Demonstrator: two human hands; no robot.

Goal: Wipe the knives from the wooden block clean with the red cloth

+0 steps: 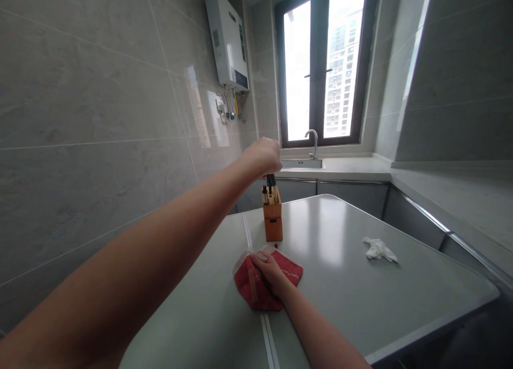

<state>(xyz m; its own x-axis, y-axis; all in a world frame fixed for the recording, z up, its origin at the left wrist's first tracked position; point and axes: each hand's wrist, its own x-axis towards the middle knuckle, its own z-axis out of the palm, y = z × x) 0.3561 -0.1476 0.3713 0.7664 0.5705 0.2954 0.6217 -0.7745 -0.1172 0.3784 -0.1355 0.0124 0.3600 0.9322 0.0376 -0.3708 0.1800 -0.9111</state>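
My left hand [266, 152] is closed in a fist above a wooden knife block [273, 230] on the table. From under the fist shows the black handle of a knife [271, 180], its lower end at the slots in the top of the block; the fingers hide the rest of it. Another dark-topped handle [265, 194] stands in the block's left side. Nearer to me, my right hand [272, 273] grips a crumpled red cloth [256, 289] with pale edges, which rests on the table. A tiny red piece [276, 246] lies between cloth and block.
The pale, glossy table [340, 294] has a seam running through it. A crumpled white tissue [379, 249] lies to the right. Beyond are a counter [352, 165] with a sink and faucet [315, 144], a window, and a wall-mounted water heater [228, 43].
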